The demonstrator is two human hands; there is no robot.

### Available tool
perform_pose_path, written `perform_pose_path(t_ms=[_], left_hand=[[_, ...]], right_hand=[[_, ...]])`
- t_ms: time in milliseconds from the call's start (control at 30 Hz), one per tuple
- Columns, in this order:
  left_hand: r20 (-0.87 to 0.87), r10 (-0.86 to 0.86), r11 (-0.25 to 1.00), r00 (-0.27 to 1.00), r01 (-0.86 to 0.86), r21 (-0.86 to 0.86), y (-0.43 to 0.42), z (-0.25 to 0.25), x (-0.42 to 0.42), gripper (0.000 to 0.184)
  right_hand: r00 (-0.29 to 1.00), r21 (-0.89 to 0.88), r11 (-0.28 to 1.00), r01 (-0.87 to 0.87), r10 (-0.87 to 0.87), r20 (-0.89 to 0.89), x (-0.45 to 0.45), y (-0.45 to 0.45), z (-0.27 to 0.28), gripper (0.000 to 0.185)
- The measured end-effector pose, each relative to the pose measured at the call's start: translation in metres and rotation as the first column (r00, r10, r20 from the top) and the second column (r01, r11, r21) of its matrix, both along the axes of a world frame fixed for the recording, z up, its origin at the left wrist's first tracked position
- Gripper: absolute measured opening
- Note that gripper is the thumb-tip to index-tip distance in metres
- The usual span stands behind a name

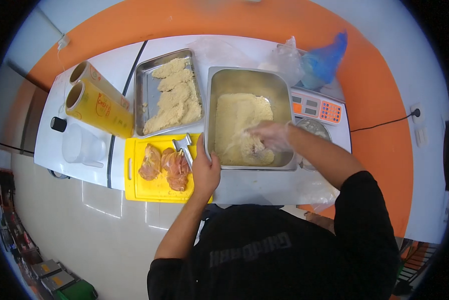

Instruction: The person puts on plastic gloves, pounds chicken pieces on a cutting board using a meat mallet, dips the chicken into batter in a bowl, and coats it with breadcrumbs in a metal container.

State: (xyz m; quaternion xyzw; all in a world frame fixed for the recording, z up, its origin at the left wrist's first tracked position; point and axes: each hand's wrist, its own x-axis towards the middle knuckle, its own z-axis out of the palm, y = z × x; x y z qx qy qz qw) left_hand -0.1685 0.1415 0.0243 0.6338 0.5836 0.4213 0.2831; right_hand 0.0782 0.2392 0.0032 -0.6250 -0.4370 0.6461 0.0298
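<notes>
My left hand (206, 172) grips the lower left corner of a deep steel pan (249, 76). Inside the pan lies a bed of pale yellow breadcrumbs (234, 112). My right hand (272, 135) reaches into the crumbs and is smeared by motion, so its fingers are unclear. Just below it is a crumb-covered lump (253, 147), apparently a piece of meat. Left of the pan, a yellow cutting board (134, 190) carries raw chicken pieces (149, 162) and a metal meat mallet (183, 146). Behind the board, a shallow steel tray (140, 95) holds several breaded pieces (177, 97).
Two large wrap rolls (102, 107) lean beside a clear plastic jug (82, 145) at the left. To the right stand a digital scale (317, 107), with a blue bag (324, 62) behind it, and a round container (314, 130). A plastic bag (322, 192) lies at the front right edge.
</notes>
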Motion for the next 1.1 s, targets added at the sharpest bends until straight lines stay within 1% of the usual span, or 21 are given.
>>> perform_pose_path(t_ms=[33, 67, 100, 133, 167, 233, 333, 367, 433, 500, 533, 567, 633, 667, 733, 833, 867, 900, 967, 1033, 1100], left_hand=[[-0.009, 0.000, 1.000, 1.000, 0.000, -0.007, 0.001, 0.001, 0.001, 0.055], [-0.017, -0.002, 1.000, 1.000, 0.001, -0.011, 0.001, 0.002, 0.001, 0.055], [-0.007, -0.006, 1.000, 1.000, 0.006, -0.005, 0.002, 0.001, 0.000, 0.055], [0.003, -0.011, 1.000, 1.000, 0.011, 0.001, 0.002, 0.001, 0.000, 0.056], [0.013, -0.016, 1.000, 1.000, 0.016, 0.007, 0.002, 0.001, 0.000, 0.056], [0.042, -0.011, 1.000, 0.999, 0.012, -0.026, 0.002, -0.001, 0.000, 0.056], [0.048, 0.001, 0.991, 0.999, 0.006, -0.131, 0.001, 0.005, 0.001, 0.056], [0.043, 0.002, 0.984, 0.999, 0.005, -0.176, 0.001, 0.008, 0.000, 0.055], [0.029, 0.000, 0.997, 1.000, 0.002, -0.076, 0.002, 0.002, 0.002, 0.056], [-0.004, 0.002, 1.000, 1.000, -0.002, -0.020, 0.002, -0.001, -0.001, 0.056], [-0.022, 0.001, 1.000, 1.000, -0.001, -0.009, 0.002, -0.001, -0.001, 0.056], [-0.038, -0.001, 1.000, 0.999, 0.001, 0.006, 0.003, -0.001, 0.000, 0.056], [-0.012, -0.009, 0.999, 1.000, 0.010, 0.039, 0.005, -0.006, 0.000, 0.057], [0.001, -0.009, 0.999, 1.000, 0.008, 0.052, 0.004, -0.008, -0.001, 0.057], [0.009, -0.007, 1.000, 1.000, 0.008, -0.010, 0.003, -0.002, -0.001, 0.057], [0.009, 0.004, 0.996, 1.000, -0.003, -0.084, 0.000, 0.003, -0.002, 0.058], [0.012, 0.006, 0.995, 1.000, -0.005, -0.103, 0.001, 0.004, -0.001, 0.058], [0.019, 0.011, 0.998, 1.000, -0.010, -0.059, 0.002, -0.001, -0.001, 0.059], [0.062, 0.004, 0.995, 0.998, 0.002, -0.097, 0.001, -0.001, -0.001, 0.059], [0.073, 0.008, 0.993, 0.997, 0.001, -0.119, 0.002, -0.001, -0.003, 0.059], [0.051, 0.003, 0.992, 0.999, 0.004, -0.130, 0.001, 0.000, -0.003, 0.059]], right_hand=[[0.991, -0.096, 0.988, 0.118, -0.124, -0.057, 0.000, 0.007, 0.021, 0.067], [0.987, 0.044, 0.997, -0.071, 0.064, 0.150, -0.005, 0.014, 0.046, 0.064], [0.904, 0.140, 0.950, -0.280, 0.212, 0.371, -0.012, 0.022, 0.072, 0.062], [0.751, 0.181, 0.853, -0.490, 0.308, 0.584, -0.015, 0.029, 0.085, 0.060], [0.728, 0.337, 0.736, -0.587, 0.298, 0.617, -0.011, 0.039, 0.074, 0.064], [0.693, 0.581, 0.396, -0.712, 0.255, 0.675, -0.006, 0.055, 0.038, 0.073], [0.486, 0.489, 0.084, -0.868, 0.341, 0.804, -0.042, 0.060, 0.028, 0.071], [0.421, 0.421, 0.084, -0.903, 0.373, 0.827, -0.057, 0.057, 0.024, 0.068], [0.285, 0.281, 0.076, -0.957, 0.435, 0.854, -0.083, 0.050, 0.014, 0.060], [0.357, 0.309, 0.179, -0.934, 0.479, 0.802, -0.096, 0.050, -0.022, 0.054], [0.390, 0.313, 0.234, -0.920, 0.495, 0.776, -0.099, 0.046, -0.024, 0.051], [0.397, 0.320, 0.235, -0.918, 0.538, 0.744, -0.096, 0.046, -0.024, 0.051], [0.406, 0.334, 0.236, -0.913, 0.616, 0.675, -0.088, 0.052, -0.011, 0.052], [0.443, 0.355, 0.268, -0.896, 0.603, 0.664, -0.082, 0.054, 0.003, 0.057], [0.505, 0.395, 0.316, -0.862, 0.581, 0.638, -0.064, 0.057, 0.034, 0.066], [0.273, 0.226, 0.158, -0.961, 0.430, 0.861, -0.053, 0.035, 0.062, 0.083], [0.229, 0.217, 0.074, -0.973, 0.372, 0.899, -0.044, 0.030, 0.047, 0.087], [0.187, 0.199, -0.006, -0.980, 0.311, 0.932, -0.033, 0.023, 0.019, 0.091], [0.170, 0.187, -0.037, -0.982, 0.267, 0.948, -0.040, 0.014, 0.027, 0.093], [0.223, 0.216, 0.058, -0.975, 0.300, 0.927, -0.064, 0.014, 0.051, 0.088], [0.275, 0.296, 0.038, -0.955, 0.491, 0.826, -0.073, 0.019, 0.023, 0.085]])
